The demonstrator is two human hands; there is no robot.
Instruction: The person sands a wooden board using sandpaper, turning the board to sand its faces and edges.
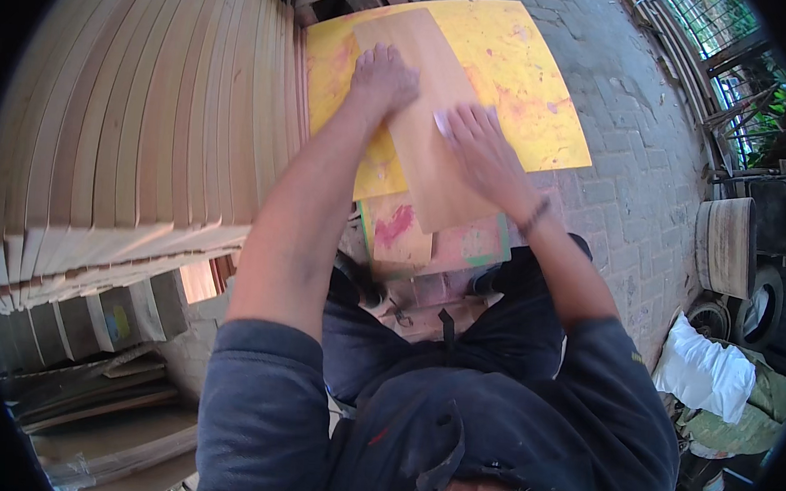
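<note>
A smooth wooden board [431,173] lies aslant on a yellow panel [546,66] marked with reddish stains. At the board's left edge rests my left hand [384,76], its fingers curled; whether it grips the edge is hard to see. My right hand [477,139] lies on the board's right side, fingers stretched forward, with a pale, thin piece like folded paper [443,124] between thumb and fingers, pressed to the wood. Beneath the board's near end is a smaller piece of wood [400,236] with a red smear, on a paint-stained surface with green edges.
A tall stack of wooden boards [172,97] stands close on the left. Paving bricks [616,124] cover the ground. At the right are a drum-like container [725,245], a tyre [767,305] and a white sack [703,366]. More planks [112,424] lie at the lower left.
</note>
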